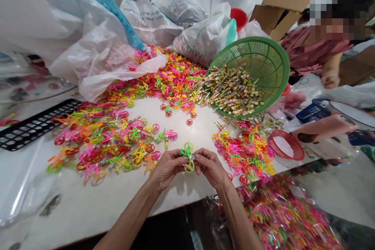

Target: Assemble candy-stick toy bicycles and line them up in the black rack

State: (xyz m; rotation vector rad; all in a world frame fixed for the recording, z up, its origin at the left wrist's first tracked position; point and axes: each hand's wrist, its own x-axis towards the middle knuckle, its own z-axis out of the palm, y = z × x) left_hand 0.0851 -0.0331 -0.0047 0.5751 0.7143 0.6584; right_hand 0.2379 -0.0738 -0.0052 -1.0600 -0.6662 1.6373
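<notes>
My left hand (167, 166) and my right hand (210, 166) meet over the near edge of the white table (88, 203). Both pinch one small green plastic toy bicycle (188, 157) with yellow-green wheels between their fingertips. A wide heap of loose coloured bicycle parts (111, 136) lies to the left and stretches toward the back. A smaller pile of such pieces (244, 150) sits just right of my right hand. A tilted green basket (272, 58) spills small patterned sticks (231, 91) onto the table.
White plastic bags (99, 54) crowd the back left. A black plastic grid (32, 125) lies at the left. A small red basket (284, 145) stands at the right edge. A clear bag of coloured pieces (281, 215) sits below the table. Another person (322, 47) sits at the far right.
</notes>
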